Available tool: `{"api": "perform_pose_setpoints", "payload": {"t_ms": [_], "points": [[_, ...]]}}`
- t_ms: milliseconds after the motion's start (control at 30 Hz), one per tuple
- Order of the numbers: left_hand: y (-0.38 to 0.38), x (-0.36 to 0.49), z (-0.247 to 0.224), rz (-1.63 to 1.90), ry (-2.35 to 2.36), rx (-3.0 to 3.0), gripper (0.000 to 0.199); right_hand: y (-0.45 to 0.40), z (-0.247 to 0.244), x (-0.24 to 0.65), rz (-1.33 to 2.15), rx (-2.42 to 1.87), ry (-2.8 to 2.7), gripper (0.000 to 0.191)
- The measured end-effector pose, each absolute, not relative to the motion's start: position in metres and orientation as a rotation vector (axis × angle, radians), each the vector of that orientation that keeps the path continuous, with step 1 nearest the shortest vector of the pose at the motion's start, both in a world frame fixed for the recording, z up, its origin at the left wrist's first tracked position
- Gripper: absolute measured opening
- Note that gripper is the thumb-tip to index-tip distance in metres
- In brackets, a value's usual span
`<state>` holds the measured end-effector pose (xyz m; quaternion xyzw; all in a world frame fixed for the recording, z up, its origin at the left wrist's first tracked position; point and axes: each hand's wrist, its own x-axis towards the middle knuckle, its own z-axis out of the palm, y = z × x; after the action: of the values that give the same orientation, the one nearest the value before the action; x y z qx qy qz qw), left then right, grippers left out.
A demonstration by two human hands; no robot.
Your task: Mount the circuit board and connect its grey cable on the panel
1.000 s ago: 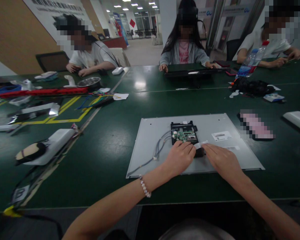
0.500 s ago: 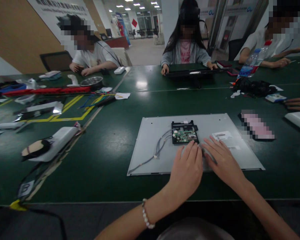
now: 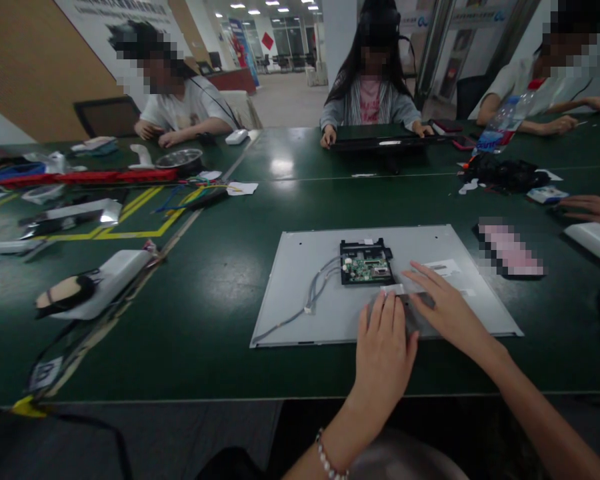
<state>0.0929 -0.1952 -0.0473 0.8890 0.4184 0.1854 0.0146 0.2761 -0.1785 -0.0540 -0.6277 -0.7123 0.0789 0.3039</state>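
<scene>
A pale metal panel (image 3: pixel 285 287) lies flat on the green table. On it sits a black frame with a green circuit board (image 3: pixel 365 269), and grey cables (image 3: pixel 313 290) run from its left side to the panel's lower left corner. My left hand (image 3: pixel 387 340) lies palm down on a grey sheet-like piece (image 3: pixel 415 313) at the panel's front part, fingers stretched forward. To its right, my right hand (image 3: pixel 443 307) rests over the same piece, fingers spread. Both palms are hidden, and neither hand is seen gripping anything.
Right of the panel lies a pink phone (image 3: pixel 513 250). A white device with a dark strap (image 3: pixel 100 287) stands at the left, near coloured wires (image 3: pixel 195 200). Three people sit across the table, one holding a dark screen (image 3: pixel 390 143). Another person's hand (image 3: pixel 593 210) shows at the right edge.
My left hand has moved right and toward me, its fingers now lower. The grey piece between my hands, mostly hidden before, now shows. The view has shifted slightly.
</scene>
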Motion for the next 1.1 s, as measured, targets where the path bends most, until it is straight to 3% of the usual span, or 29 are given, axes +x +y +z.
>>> {"api": "perform_pose_setpoints", "payload": {"t_ms": [300, 567, 733, 1100], "points": [[-0.194, 0.092, -0.040, 0.626, 1.358, 2.724, 0.051, -0.173, -0.047, 0.276, 0.374, -1.636, -1.626, 0.027], [-0.191, 0.105, -0.032, 0.792, 1.361, 2.647, 0.040, -0.170, -0.049, 0.278, 0.142, -1.629, -1.747, 0.031], [-0.189, 0.104, -0.031, 0.842, 1.374, 2.615, 0.051, -0.170, -0.051, 0.285, 0.088, -1.622, -1.846, 0.033], [-0.192, 0.115, -0.045, 0.603, 1.395, 2.663, 0.052, -0.176, -0.051, 0.281, -0.028, -1.660, -1.910, 0.037]]}}
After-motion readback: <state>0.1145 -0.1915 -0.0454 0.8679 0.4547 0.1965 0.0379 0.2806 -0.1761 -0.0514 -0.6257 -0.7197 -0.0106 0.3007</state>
